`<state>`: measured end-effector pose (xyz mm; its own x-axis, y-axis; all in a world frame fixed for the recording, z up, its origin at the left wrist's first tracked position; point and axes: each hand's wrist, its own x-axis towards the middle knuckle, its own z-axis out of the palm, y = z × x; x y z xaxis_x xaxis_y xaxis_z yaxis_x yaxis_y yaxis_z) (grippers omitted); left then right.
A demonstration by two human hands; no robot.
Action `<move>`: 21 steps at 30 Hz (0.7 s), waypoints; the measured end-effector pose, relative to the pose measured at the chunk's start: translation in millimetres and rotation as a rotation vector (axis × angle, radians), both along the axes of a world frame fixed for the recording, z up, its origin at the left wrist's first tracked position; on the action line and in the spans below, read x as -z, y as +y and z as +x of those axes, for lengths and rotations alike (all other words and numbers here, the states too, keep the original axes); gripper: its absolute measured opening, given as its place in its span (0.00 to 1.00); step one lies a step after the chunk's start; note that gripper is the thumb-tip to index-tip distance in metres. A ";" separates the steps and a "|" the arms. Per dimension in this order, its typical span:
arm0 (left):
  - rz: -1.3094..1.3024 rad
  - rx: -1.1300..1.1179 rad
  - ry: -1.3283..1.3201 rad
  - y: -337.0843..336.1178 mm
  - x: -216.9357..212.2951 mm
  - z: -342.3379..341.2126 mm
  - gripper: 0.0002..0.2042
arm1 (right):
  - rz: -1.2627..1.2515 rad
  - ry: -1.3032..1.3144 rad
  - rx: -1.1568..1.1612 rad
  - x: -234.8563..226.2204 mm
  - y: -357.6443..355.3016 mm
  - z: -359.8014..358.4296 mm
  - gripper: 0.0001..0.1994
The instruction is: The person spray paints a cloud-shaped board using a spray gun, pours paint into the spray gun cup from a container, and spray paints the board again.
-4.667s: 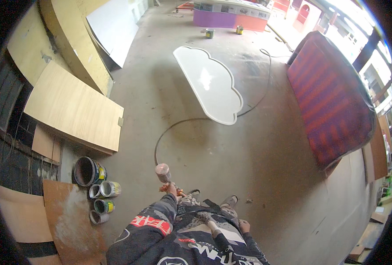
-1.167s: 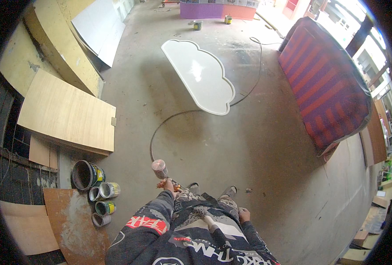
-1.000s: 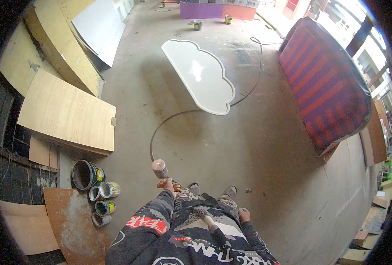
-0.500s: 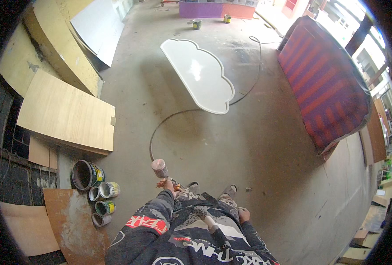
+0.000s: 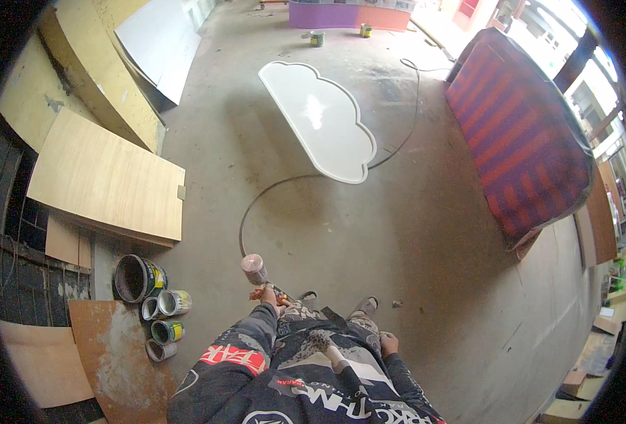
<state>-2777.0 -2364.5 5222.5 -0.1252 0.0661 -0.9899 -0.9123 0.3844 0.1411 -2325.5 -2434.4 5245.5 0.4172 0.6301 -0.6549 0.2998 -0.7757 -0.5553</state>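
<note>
Low at the middle, my left hand (image 5: 270,297) is closed round a paint spray gun (image 5: 279,294). A pinkish, paint-stained cup (image 5: 254,268) sits on top of the gun. From there a dark hose (image 5: 245,219) curves over the floor, passes beneath a white panel (image 5: 320,116) and runs to the far right. That panel is glossy, with one straight edge and one scalloped, cloud-like edge, and lies some way ahead of both hands. My right hand (image 5: 389,344) hangs beside my right thigh, apart from any object I can see; its fingers are hidden from above.
Several paint cans (image 5: 174,302) stand at the lower left beside stained boards (image 5: 118,353). Wood sheets (image 5: 108,177) lean along the left wall. A purple-and-red striped piece (image 5: 517,134) under dark wrap stands at the right. Two small cans (image 5: 317,39) sit near a purple-orange curved base (image 5: 348,15).
</note>
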 end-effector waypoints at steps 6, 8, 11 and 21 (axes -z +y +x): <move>0.033 -0.011 -0.012 -5.1 15.4 -4.6 0.12 | -0.015 0.089 0.084 -0.2 0.3 -4.7 0.12; 0.057 0.067 0.008 -7.8 25.3 -5.2 0.27 | -0.023 0.114 0.116 -3.6 1.7 -7.0 0.11; 0.065 0.086 -0.005 -5.3 35.9 2.8 0.24 | 0.008 0.070 0.085 -13.2 1.5 -8.0 0.11; -0.004 0.077 0.019 -2.5 30.5 8.6 0.25 | -0.004 0.051 0.065 -11.9 1.5 2.1 0.11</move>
<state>-2768.4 -2367.0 5192.1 -0.1387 0.0719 -0.9877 -0.8770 0.4544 0.1563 -2323.4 -2432.9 5257.4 0.4231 0.5997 -0.6792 0.2198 -0.7952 -0.5651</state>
